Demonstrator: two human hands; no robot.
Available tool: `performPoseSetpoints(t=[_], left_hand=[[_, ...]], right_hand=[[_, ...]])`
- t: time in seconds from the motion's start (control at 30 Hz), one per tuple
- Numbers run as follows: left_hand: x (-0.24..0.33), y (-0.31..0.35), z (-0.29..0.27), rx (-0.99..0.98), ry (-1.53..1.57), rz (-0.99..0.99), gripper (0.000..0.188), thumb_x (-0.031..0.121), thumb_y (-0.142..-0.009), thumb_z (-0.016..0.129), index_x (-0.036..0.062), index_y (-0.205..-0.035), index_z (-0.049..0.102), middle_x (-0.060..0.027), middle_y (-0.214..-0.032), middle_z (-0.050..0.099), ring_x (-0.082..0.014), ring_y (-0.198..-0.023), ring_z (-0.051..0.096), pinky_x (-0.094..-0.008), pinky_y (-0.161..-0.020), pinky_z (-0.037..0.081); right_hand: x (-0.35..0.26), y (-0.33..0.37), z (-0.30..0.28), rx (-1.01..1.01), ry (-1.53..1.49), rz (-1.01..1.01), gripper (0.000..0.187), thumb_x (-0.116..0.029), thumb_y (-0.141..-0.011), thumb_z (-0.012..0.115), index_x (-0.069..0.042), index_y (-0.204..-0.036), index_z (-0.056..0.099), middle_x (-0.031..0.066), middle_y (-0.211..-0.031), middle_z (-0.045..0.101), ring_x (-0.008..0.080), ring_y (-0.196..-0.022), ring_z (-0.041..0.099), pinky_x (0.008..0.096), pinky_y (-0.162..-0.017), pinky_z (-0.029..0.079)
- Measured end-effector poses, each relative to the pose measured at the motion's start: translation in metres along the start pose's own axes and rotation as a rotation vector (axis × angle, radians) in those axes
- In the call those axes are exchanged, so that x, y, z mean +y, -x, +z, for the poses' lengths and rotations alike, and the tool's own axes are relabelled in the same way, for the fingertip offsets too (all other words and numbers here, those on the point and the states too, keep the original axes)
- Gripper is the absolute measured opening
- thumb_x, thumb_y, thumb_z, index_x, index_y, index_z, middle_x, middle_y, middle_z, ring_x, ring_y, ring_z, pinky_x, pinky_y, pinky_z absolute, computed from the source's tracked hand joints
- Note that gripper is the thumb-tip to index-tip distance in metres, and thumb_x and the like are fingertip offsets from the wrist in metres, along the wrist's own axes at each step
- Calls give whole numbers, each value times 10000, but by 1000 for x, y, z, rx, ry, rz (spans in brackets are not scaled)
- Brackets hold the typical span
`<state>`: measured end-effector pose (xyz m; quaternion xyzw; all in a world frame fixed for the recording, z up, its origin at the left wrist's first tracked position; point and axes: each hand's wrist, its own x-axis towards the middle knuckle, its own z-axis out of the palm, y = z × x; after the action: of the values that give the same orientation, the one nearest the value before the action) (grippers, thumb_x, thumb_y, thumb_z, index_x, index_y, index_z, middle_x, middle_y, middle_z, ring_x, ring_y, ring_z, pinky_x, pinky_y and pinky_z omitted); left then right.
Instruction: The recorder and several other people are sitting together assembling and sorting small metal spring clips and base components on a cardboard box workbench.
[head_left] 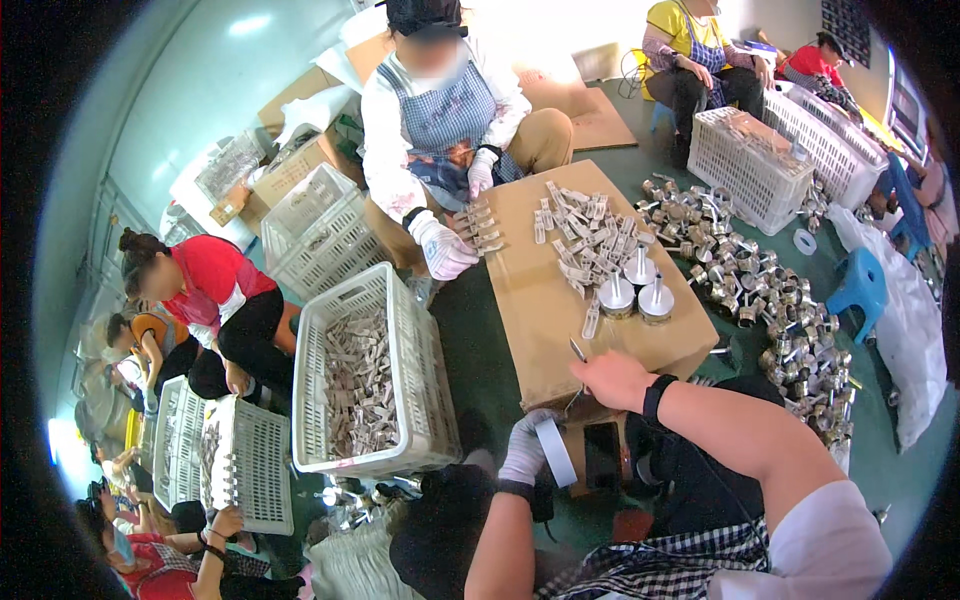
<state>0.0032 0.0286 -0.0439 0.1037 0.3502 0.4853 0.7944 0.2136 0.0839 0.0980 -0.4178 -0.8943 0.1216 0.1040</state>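
Note:
My left hand, in a white glove, is closed on a roll of white tape at the near edge of the cardboard box. My bare right hand is closed around a slim metal tool with a pointed tip; its kind is unclear. Ahead of that hand on the box lies a small clear-wrapped part. Beyond it stand three round metal caps with upright stems, beside a pile of small wrapped parts.
A white crate full of small parts stands left of the box. Metal fittings cover the floor to the right, near a blue stool. Across the box a co-worker's gloved hand holds several parts. A dark phone-like rectangle is below my hands.

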Motion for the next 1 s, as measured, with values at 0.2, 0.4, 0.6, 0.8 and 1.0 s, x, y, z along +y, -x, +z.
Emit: performPoseSetpoints(t=[0.2,0.4,0.6,0.8,1.0], left_hand=[[-1,-3,-11,-9,-43,4,164,119,-751,616,5,-866,642,-110,-843,655,-216,-732,607,-331,-687,497],[-2,-3,-14,-30,-72,62,178,148,-771,610,5,-873,638,-112,-846,652,-215,-718,601,-324,-668,494],[0,1,-7,-9,-67,36,185,154,-768,620,0,-870,630,-125,-847,649,-226,-709,601,-338,-677,503],[2,1,1,29,-5,-2,162,123,-746,636,-1,-850,627,-127,-825,646,-244,-702,605,-359,-671,509],[2,-1,-6,18,17,8,148,104,-741,629,2,-848,630,-128,-816,651,-249,-694,607,-363,-666,510]], right_hand=[[-1,-1,0,-19,8,9,115,-111,-791,495,-18,-851,524,197,-718,608,375,-684,613,469,-592,485],[-3,-2,-2,-36,4,21,124,-116,-798,485,-26,-871,529,194,-730,612,373,-702,616,469,-601,488],[-3,0,-3,-37,19,23,130,-122,-799,485,-28,-880,524,195,-736,614,374,-700,617,471,-609,488],[-2,-1,-4,-51,32,23,136,-128,-794,495,-28,-881,523,195,-739,615,373,-697,618,472,-613,488],[-4,-2,-3,-39,18,18,138,-122,-786,505,-29,-885,525,199,-739,611,380,-705,615,476,-618,486]])
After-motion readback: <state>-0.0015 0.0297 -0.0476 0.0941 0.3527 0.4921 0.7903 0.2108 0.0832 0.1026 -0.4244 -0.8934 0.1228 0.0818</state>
